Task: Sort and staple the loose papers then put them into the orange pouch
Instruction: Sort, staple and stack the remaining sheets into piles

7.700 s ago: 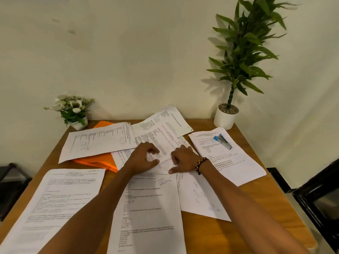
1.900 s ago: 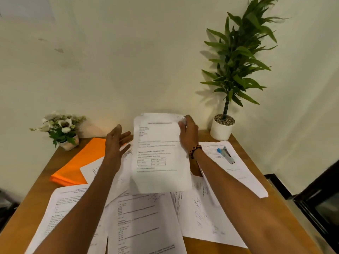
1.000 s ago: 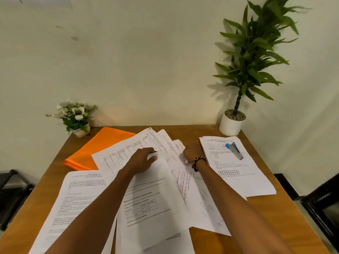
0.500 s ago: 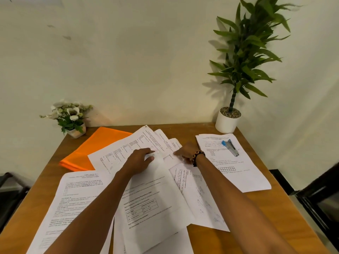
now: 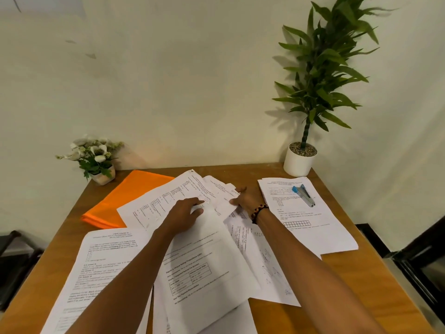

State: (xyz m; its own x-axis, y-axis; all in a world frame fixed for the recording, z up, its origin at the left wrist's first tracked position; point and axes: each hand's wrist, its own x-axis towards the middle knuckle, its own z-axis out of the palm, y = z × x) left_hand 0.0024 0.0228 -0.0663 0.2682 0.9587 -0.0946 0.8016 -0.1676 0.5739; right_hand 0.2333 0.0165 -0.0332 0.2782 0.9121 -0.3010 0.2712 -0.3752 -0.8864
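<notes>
A wooden table stands against a pale wall. At far left sits a small flower pot, then the orange pouch partly under loose papers. My left hand presses flat on the middle sheets; my right hand pinches a sheet's edge. Right, a blue stapler lies on another page, near a potted plant.

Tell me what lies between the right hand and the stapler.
In the head view, a narrow strip of bare table separates the right hand from the sheet that the stapler lies on; nothing else.
</notes>
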